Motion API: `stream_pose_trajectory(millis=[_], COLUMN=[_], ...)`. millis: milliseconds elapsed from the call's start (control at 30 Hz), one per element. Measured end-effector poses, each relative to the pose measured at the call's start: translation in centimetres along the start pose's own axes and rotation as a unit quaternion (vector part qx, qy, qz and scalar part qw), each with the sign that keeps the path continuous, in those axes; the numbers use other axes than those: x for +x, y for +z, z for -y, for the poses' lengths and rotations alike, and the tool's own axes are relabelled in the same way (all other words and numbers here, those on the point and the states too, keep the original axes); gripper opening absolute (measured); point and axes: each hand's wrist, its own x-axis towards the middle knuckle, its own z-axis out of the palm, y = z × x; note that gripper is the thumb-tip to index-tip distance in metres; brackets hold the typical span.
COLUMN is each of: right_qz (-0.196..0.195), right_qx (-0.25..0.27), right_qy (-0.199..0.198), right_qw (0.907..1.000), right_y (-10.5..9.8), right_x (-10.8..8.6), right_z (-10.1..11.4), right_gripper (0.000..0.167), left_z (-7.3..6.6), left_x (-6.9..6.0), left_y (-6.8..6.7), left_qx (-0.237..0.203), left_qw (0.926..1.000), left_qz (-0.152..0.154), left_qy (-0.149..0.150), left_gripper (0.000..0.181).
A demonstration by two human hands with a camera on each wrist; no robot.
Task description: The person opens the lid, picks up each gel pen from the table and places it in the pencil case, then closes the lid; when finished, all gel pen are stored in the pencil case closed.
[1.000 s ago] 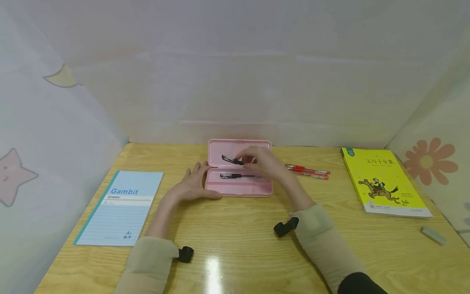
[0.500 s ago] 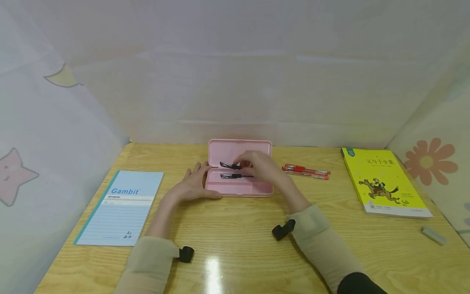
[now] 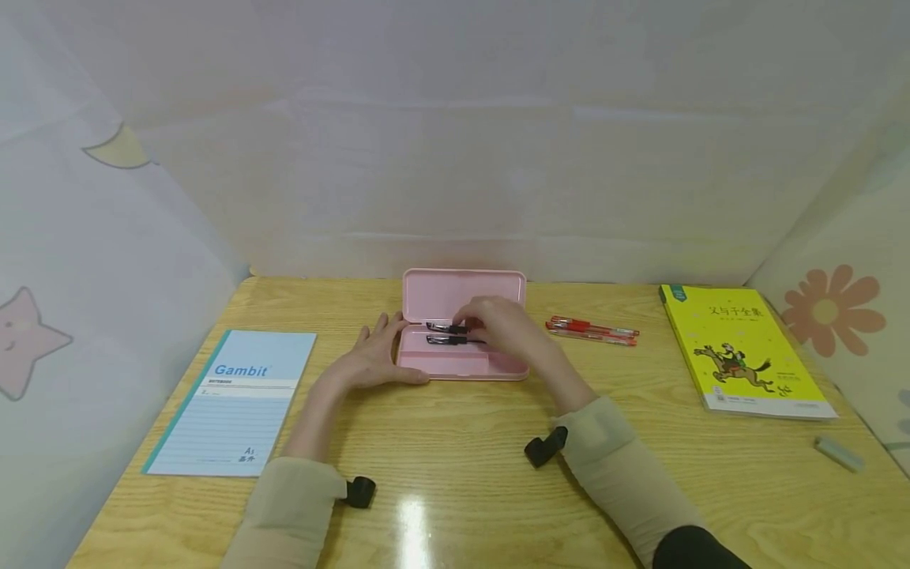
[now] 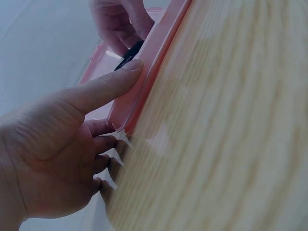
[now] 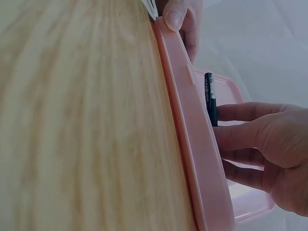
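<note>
An open pink pencil case [image 3: 441,363] lies on the table, lid tipped back. My left hand [image 3: 366,362] spans its left end, thumb [image 4: 110,86] on the front edge and index finger at the back; the other fingers are spread on the table side. My right hand [image 3: 501,325] pinches a black-capped gel pen [image 3: 442,327] by its middle, low over the back of the tray, beside the hinge. Another black-capped gel pen [image 3: 444,341] lies in the tray just in front, its right part hidden by my right hand. In the right wrist view one black cap [image 5: 210,96] shows beyond the front wall.
Red gel pens [image 3: 593,330] lie right of the case. A blue Gambit notebook [image 3: 235,403] sits at the left and a yellow book [image 3: 742,348] at the right. Near the right edge lies a small grey-green stick-like object [image 3: 839,454]. A white curtain stands behind the table.
My right hand has lowered the held pen from in front of the lid to the tray, levelling it alongside the other black pen. My left hand has stayed in place.
</note>
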Motion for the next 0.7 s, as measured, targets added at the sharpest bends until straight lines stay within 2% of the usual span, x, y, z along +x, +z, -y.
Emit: stream_pose_trajectory(millis=[233,467,700], right_qz=[0.006,0.015,0.003], right_qx=[-0.016,-0.009,0.001], right_qy=[0.006,0.013,0.016], right_qw=[0.9998,0.9998,0.9999], right_y=[0.11,0.05,0.0], right_x=[-0.2,-0.34,-0.35], right_z=[0.17,0.34,0.23], right_gripper=[0.023,0.024,0.023], left_z=[0.02,0.1,0.0], left_x=[0.01,0.01,-0.01], left_y=[0.02,-0.01,-0.08], left_qx=[-0.002,-0.003,-0.001], left_qw=[1.0,0.9999,1.0], left_qz=[-0.002,0.0,0.002], left_qy=[0.007,0.01,0.005], left_gripper=[0.11,0.11,0.111])
